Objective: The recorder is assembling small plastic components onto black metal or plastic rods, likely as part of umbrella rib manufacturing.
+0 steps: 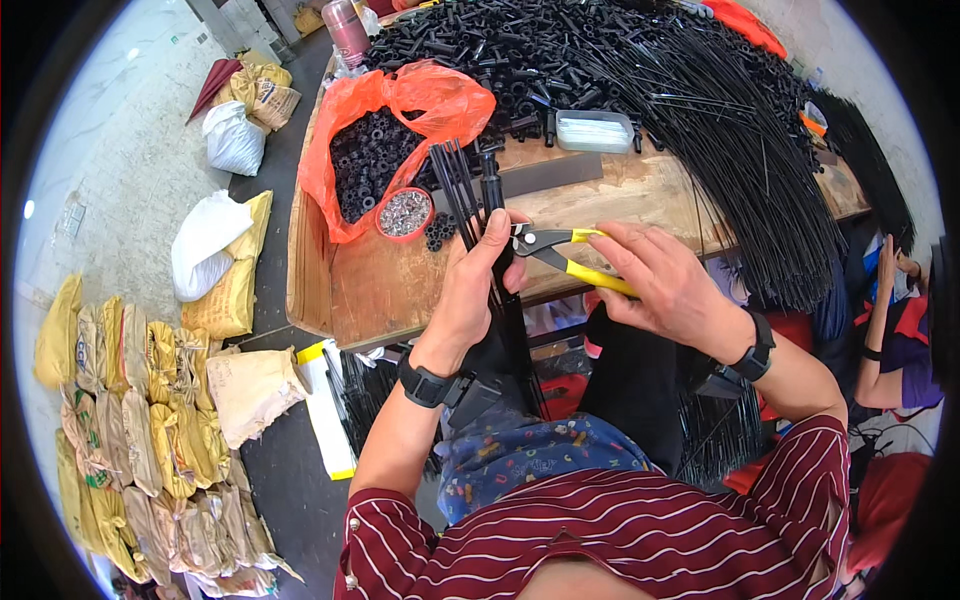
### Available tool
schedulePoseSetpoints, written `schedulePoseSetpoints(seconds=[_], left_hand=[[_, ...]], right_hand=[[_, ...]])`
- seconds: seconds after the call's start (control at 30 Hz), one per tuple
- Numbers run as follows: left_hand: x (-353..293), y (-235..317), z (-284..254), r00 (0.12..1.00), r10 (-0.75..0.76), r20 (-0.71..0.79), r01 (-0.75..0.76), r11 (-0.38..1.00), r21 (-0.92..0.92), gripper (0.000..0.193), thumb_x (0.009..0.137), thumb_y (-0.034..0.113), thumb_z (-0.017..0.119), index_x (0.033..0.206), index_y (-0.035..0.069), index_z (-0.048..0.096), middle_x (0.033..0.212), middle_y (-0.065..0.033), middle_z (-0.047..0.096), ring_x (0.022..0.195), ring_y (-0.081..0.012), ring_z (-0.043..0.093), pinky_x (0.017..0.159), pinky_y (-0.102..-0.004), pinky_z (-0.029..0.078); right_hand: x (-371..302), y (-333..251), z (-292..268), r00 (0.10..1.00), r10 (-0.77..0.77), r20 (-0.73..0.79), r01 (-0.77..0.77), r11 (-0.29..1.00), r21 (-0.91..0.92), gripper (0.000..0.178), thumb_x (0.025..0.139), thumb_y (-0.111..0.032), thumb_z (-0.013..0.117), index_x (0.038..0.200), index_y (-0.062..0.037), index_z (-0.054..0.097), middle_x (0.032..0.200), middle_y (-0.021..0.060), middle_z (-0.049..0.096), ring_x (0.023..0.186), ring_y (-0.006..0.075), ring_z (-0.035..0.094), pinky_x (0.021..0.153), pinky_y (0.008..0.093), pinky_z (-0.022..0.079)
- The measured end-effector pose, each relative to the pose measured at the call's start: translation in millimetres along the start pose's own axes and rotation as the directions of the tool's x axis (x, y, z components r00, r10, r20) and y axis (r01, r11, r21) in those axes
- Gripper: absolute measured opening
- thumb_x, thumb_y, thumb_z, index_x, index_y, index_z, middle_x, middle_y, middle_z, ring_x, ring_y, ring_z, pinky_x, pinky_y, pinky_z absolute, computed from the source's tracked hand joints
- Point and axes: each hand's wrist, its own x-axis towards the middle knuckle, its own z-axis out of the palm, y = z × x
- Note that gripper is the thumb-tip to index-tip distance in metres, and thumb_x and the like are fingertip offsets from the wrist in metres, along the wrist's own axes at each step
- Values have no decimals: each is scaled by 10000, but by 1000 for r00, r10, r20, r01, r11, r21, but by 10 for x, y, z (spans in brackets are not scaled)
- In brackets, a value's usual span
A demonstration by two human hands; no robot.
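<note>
My left hand (470,285) is closed round a bundle of thin black rods (455,185) and a thicker black tube-like fitting (491,190), held upright over the table's near edge. The rods run on below the hand toward my lap. In my right hand (660,280) is a pair of pliers (548,240) with yellow handles, which stand apart. The jaws of the pliers are beside my left thumb, close to the fitting. A thin bright piece shows near the jaws, but whether they grip it I cannot tell.
A wooden table (400,300) bears a heap of black plastic parts (520,50), long black rods (740,160), and an orange bag (325,190) of black rings. A red dish (405,214) of small metal pieces and a clear box (594,131) stand nearby. Sacks (140,420) lie left; another person's arm (880,330) is right.
</note>
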Motion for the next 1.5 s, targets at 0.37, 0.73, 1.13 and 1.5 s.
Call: schedulePoseSetpoints(seconds=[0.37, 0.73, 1.13, 1.5], left_hand=[[10, 9, 72, 997, -35, 62, 38, 999, -39, 381, 999, 398, 429, 1031, 36, 541, 663, 8, 484, 533, -63, 413, 514, -227, 338], [3, -2, 49, 997, -4, 79, 7, 999, -35, 361, 997, 386, 443, 1015, 37, 536, 683, 7, 496, 532, -64, 417, 505, -228, 338], [-31, 1, 79, 999, 26, 21, -27, 999, 46, 362, 997, 392, 444, 1007, 43, 538, 683, 7, 494, 533, -55, 415, 506, -219, 339], [-13, -2, -10, 996, -23, 84, 27, 999, -45, 411, 1000, 419, 412, 1048, 31, 538, 695, -7, 509, 541, -76, 415, 527, -238, 343]], right_hand=[[183, 71, -231, 406, -13, 914, -894, -212, 394, 479, 992, -390, 447, 1253, 10, 488, 1012, 173, 664, 858, 230, 685, 772, 329, 570], [218, 53, -286, 443, -66, 894, -865, -293, 407, 557, 1021, -383, 345, 1419, 4, 293, 1025, 212, 654, 860, 252, 684, 791, 361, 568], [140, -61, -108, 501, -41, 865, -825, -325, 462, 383, 1007, -411, 398, 1082, -47, 489, 751, 38, 562, 612, 94, 576, 515, 240, 514], [212, 7, -185, 461, 70, 885, -887, 12, 461, 463, 982, -496, 403, 1074, -57, 520, 749, 30, 571, 615, 94, 575, 512, 207, 472]])
